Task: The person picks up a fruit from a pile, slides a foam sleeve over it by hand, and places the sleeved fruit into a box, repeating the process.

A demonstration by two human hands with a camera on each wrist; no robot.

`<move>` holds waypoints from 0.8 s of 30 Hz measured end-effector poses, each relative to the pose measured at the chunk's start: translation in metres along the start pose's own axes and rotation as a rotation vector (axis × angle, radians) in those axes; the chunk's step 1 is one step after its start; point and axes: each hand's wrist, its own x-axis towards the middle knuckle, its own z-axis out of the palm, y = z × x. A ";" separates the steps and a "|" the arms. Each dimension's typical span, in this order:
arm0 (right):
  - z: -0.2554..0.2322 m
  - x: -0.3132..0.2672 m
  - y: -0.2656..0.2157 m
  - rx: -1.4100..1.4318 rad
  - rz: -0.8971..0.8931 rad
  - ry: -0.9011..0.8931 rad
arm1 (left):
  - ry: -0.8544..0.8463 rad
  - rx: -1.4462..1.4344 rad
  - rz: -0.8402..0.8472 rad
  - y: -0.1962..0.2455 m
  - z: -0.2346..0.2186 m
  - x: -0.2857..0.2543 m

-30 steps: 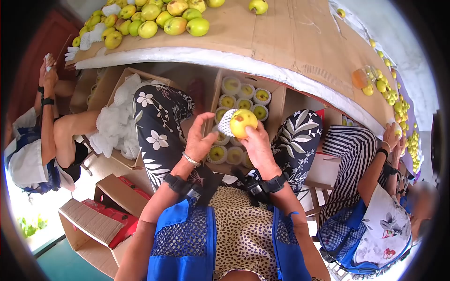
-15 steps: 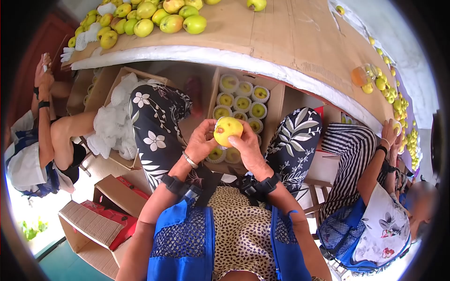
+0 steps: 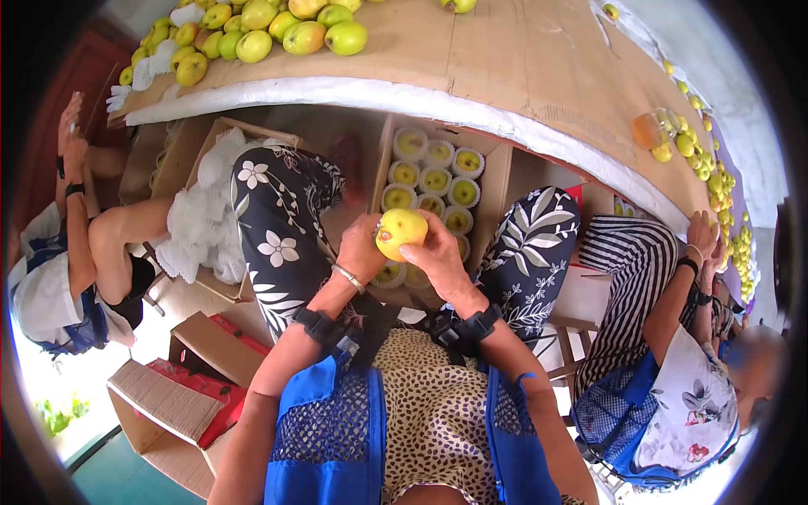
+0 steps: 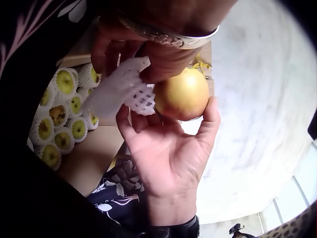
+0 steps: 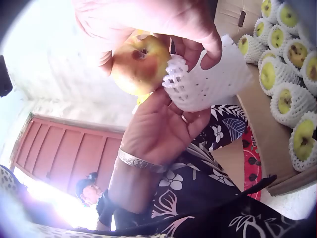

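Note:
Between the two hands, above the lap, is a yellow apple [image 3: 401, 234] with a brown blemish. My right hand [image 3: 441, 259] grips the apple, its thumb across the near side. A white foam net sleeve [image 5: 208, 79] sits right beside the apple [image 5: 141, 64] in the right wrist view. Braceleted, my left hand [image 3: 359, 251] holds this sleeve with curled fingers. In the left wrist view the foam net [image 4: 119, 89] lies between the hands, its open mesh end against the apple [image 4: 184, 94]. From the head camera the sleeve is mostly hidden behind apple and hands.
Below the hands stands a cardboard box [image 3: 498, 181] of apples in foam nets. A box of loose foam nets [image 3: 202, 223] is at the left. Ahead, a cardboard-covered table [image 3: 505, 67] carries piled apples [image 3: 252, 46]. People sit on both sides.
The left hand has come in from beside the sleeve to close around it. Apple and both hands have shifted left, and the sleeve has dropped out of the head view behind them.

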 end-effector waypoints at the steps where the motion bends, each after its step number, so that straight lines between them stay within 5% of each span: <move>1: -0.001 0.000 0.003 -0.025 -0.014 0.012 | 0.036 -0.055 -0.006 -0.009 0.007 -0.001; 2: -0.003 0.001 0.008 -0.050 -0.030 0.022 | 0.075 -0.109 -0.010 -0.018 0.012 -0.001; 5: -0.005 0.004 0.004 -0.222 -0.067 0.025 | -0.056 -0.879 -0.539 -0.001 -0.009 0.006; 15: -0.003 0.000 0.001 -0.742 -0.016 -0.016 | 0.160 -0.972 -0.247 0.006 -0.002 0.010; 19: -0.006 0.003 0.004 -0.911 -0.122 0.097 | 0.307 -0.574 -0.147 0.011 -0.001 0.011; 21: -0.006 0.003 -0.005 -1.042 -0.233 0.188 | 0.270 -0.311 0.036 0.021 -0.010 0.008; 24: -0.015 0.009 0.003 -0.842 -0.246 0.301 | 0.156 -0.207 -0.056 0.020 -0.008 0.006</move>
